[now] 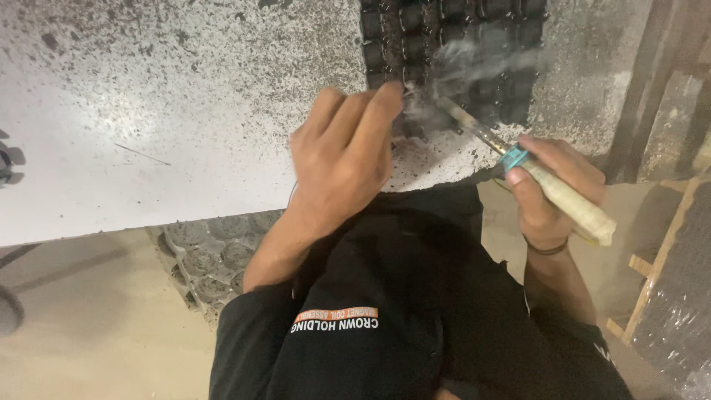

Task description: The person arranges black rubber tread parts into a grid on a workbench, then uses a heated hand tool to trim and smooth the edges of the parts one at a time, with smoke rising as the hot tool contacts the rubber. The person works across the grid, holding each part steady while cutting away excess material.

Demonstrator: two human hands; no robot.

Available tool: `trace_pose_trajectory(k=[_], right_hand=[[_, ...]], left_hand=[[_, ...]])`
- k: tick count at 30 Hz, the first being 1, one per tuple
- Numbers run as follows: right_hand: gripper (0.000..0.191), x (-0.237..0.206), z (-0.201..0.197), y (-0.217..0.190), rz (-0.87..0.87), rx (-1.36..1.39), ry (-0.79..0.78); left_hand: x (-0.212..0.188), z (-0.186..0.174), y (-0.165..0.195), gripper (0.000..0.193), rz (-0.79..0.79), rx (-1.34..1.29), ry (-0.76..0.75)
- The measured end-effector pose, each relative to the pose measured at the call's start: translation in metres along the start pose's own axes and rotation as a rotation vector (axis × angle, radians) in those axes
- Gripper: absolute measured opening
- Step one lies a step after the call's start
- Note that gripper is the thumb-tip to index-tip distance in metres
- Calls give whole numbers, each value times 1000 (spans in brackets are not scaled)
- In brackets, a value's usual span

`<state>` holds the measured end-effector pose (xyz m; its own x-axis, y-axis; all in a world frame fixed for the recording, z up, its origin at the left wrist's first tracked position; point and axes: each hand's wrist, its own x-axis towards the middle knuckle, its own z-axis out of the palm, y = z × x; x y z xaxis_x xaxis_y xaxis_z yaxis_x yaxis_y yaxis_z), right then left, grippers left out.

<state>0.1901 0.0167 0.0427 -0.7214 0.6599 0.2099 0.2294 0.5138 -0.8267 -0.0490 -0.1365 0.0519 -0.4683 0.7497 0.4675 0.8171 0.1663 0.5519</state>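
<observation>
A: Left hand (342, 159) first — what is it doing?

B: Reaching forward over the near edge of the desk (148, 148), fingers bunched together with the tips pinching close at the lower edge of a dark tray of round parts (452, 52). Whatever thin thing it is pinching is too small to make out. A fine strand is trailing from under the wrist, but I cannot tell what it is.

A: And the desk itself?

B: Pale, speckled with dark flecks, running across the upper part of the view. The tray is lying at its far middle, rows of black cylinders packed side by side.

A: Anything rising there?

B: Smoke (474, 63) is drifting up just right of the left fingertips, spreading across the tray.

A: Moving right, then.

B: Right hand (548, 189) is closed around a soldering iron (529, 174), gripping a handle wrapped in pale tape with a blue collar at the front. The metal shaft is slanting up and left, its tip meeting the tray's edge right beside the left fingertips, inside the smoke. A dark band is sitting on that wrist.

A: Below the desk?

B: A grey moulded tray (207, 255) with round cups is showing under the left forearm. A wooden frame (652, 274) is standing at far right.
</observation>
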Motion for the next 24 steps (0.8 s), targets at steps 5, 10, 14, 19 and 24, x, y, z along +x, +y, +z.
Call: trace_pose_trajectory(k=[5, 10, 14, 19, 24], right_hand=[[36, -3, 3, 13, -74, 16, -15], [36, -1, 1, 7, -27, -4, -47], [38, 2, 2, 7, -37, -10, -40], [38, 0, 1, 10, -84, -3, -41], [33, 17, 8, -4, -83, -39, -78]], left_hand=[[-14, 48, -12, 36, -89, -10, -111], [-24, 62, -15, 30, -98, -15, -106], [-22, 62, -16, 27, -87, -30, -96], [-23, 64, -17, 27, -93, -18, -86], [-17, 61, -15, 29, -77, -40, -123]])
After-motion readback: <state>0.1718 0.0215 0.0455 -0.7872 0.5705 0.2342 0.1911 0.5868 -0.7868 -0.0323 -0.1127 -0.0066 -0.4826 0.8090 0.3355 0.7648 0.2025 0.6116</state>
